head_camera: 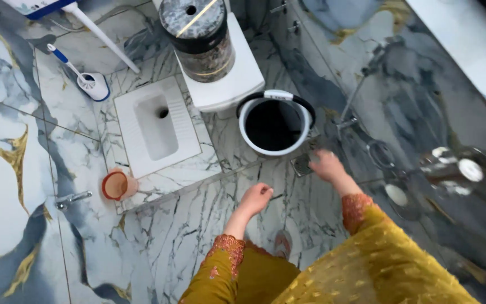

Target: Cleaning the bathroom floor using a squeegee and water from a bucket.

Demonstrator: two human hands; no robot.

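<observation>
In the head view, we are reaching our right hand (326, 164), fingers loosely spread, over the floor drain grate (302, 164) just below the white bucket (275, 125). Our left hand (256, 198) is curling, empty, nearby. Motion blur is hiding whether fingers are touching the grate.

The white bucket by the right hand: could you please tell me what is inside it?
The white bucket looks dark inside; no contents can be made out, and its bottom is lost in shadow. Its black handle lies across the far rim. The right hand hovers beside it, over the floor drain.
</observation>
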